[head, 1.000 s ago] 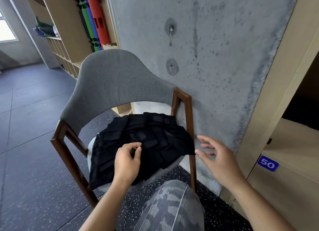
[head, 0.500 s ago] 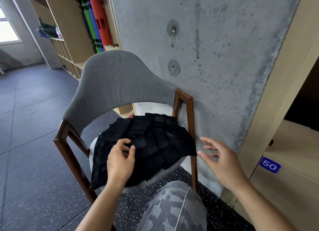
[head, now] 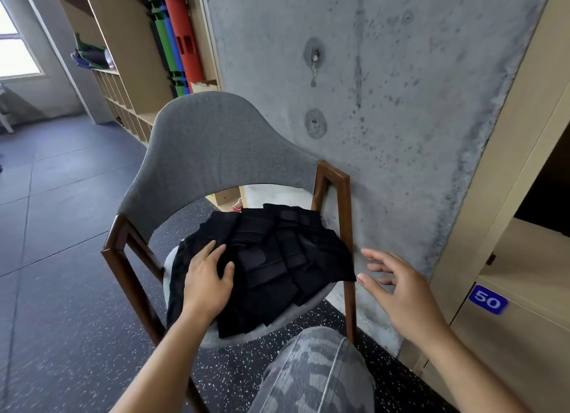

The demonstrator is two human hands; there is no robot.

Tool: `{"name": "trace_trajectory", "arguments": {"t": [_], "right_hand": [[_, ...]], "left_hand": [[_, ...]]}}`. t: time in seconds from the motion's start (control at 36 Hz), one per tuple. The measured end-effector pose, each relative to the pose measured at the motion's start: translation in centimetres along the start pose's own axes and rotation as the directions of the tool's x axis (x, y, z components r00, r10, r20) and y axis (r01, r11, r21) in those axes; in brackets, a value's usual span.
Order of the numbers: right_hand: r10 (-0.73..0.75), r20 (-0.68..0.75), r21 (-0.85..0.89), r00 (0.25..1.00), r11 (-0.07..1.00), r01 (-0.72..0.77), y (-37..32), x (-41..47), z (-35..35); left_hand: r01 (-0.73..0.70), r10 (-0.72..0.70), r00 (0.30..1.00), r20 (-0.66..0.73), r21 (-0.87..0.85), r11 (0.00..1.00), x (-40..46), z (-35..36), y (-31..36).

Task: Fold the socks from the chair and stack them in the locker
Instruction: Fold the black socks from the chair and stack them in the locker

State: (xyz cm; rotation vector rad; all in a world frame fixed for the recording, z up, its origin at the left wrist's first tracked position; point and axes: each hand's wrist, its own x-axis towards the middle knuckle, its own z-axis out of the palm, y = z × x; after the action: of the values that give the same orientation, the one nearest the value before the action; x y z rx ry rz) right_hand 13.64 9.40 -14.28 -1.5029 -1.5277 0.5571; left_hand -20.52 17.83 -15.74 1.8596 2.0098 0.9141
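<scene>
A pile of several black socks (head: 277, 258) covers the seat of a grey chair (head: 209, 153) with a brown wooden frame. My left hand (head: 206, 276) lies on the left part of the pile, fingers stretched out over the fabric. My right hand (head: 398, 286) hovers in the air to the right of the chair, fingers spread, touching nothing. An open tan locker (head: 530, 252) stands at the right, its inside shelf bare where visible.
A locker door (head: 509, 344) below carries a blue "50" plate (head: 488, 299). A concrete wall (head: 370, 104) stands close behind the chair. My knee in camouflage trousers (head: 311, 372) is in front of the seat. Wooden shelving (head: 129, 82) with coloured mats stands at the back left.
My left hand has shifted left across the pile and its curled fingers have straightened flat onto the socks. My right hand stays hovering beside the chair.
</scene>
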Motion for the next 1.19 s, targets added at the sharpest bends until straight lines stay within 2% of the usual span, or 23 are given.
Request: {"name": "trace_trajectory", "arguments": {"t": [0.17, 0.33, 0.5, 0.61, 0.75, 0.94, 1.19], "right_hand": [[0.004, 0.005, 0.001, 1.000, 1.000, -0.004, 0.0, 0.0, 0.1], [0.001, -0.002, 0.009, 1.000, 1.000, -0.001, -0.5, 0.0, 0.1], [0.051, -0.017, 0.098, 0.999, 0.994, -0.049, -0.6, 0.0, -0.6], [0.077, -0.030, 0.178, 0.997, 0.981, -0.071, -1.0, -0.1, -2.0], [0.072, -0.080, 0.276, 0.994, 0.960, -0.047, -1.4, -0.7, -3.9], [0.067, -0.222, 0.394, 0.973, 0.919, 0.027, -1.2, -2.2, -7.8], [0.116, -0.423, 0.358, 0.899, 0.933, 0.048, 1.0, -4.8, -13.9]], "left_hand": [[-0.044, 0.040, 0.996, -0.084, -0.044, 0.998, -0.6, -0.8, 0.5], [-0.203, 0.181, 0.969, -0.166, -0.125, 0.971, -1.6, -2.5, 3.4], [-0.385, 0.360, 0.920, -0.156, -0.175, 0.906, -3.0, -2.3, 8.2], [-0.480, 0.474, 0.877, -0.081, -0.203, 0.853, -4.3, -0.7, 11.8], [-0.609, 0.627, 0.779, 0.003, -0.231, 0.758, -6.1, 2.2, 16.6], [-0.752, 0.798, 0.600, 0.056, -0.298, 0.587, -8.8, 6.5, 22.1], [-0.855, 0.901, 0.405, 0.156, -0.286, 0.433, -11.4, 10.3, 27.2]]}}
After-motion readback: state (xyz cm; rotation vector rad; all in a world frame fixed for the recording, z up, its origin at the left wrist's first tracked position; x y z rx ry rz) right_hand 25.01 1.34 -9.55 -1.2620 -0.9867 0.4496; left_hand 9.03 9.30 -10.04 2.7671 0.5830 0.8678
